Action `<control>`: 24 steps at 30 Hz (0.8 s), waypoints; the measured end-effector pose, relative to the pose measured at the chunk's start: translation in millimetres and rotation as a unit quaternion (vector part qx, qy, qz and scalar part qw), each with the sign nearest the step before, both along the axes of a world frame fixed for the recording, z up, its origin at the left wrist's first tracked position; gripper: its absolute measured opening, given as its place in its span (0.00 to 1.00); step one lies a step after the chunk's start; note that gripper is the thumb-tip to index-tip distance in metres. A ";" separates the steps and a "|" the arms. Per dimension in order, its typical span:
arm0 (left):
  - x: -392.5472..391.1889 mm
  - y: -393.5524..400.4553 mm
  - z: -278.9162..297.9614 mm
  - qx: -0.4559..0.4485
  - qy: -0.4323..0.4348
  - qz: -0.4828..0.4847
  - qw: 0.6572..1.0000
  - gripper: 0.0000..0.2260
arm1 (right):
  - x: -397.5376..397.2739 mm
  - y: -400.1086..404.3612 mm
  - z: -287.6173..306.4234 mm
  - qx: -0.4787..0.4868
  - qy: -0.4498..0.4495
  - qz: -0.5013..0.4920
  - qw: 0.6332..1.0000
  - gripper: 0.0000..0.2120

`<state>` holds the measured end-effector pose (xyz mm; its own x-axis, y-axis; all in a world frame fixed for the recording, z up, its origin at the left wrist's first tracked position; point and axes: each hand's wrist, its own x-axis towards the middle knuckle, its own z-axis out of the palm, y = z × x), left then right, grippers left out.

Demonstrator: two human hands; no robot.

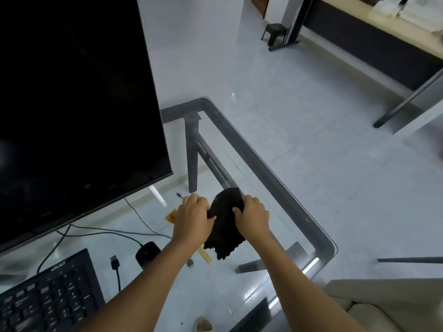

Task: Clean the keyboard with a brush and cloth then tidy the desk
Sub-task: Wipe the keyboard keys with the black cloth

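Observation:
A crumpled black cloth [225,224] is held above the glass desk [275,173], near its right side. My left hand [191,219] grips the cloth's left edge and my right hand [251,218] grips its right edge. A wooden-handled brush [171,215] lies on the glass under my left hand, mostly hidden; its handle end [206,257] shows below my left wrist. The black keyboard [48,298] sits at the bottom left corner of the desk view.
A large dark monitor [76,104] fills the left side. A black mouse [146,254], a loose USB plug [114,261] and thin cables [134,212] lie between keyboard and hands. Beige seating [388,305] is at the bottom right; a small black stool [274,32] stands far off.

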<state>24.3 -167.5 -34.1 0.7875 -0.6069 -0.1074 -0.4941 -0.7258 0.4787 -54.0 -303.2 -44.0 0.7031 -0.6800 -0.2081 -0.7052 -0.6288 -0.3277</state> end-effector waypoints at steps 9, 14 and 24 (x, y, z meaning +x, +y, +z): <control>-6.7 65.3 58.0 -0.241 0.208 0.176 0.932 0.06 | 11.9 58.6 57.6 0.150 -0.141 0.026 0.978 0.02; 7.0 177.3 70.4 -0.245 0.161 0.280 0.914 0.06 | 35.9 167.7 77.1 0.161 -0.149 0.105 0.970 0.05; -4.2 432.0 59.7 -0.213 0.151 0.412 0.873 0.06 | 62.8 390.6 70.5 0.204 -0.076 0.265 0.939 0.17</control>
<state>20.2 264.4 25.6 0.9501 0.1174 -0.2889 0.3079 -0.4991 0.8100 8.8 87.5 26.5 0.9631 -0.1125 -0.2446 -0.2544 -0.6779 -0.6897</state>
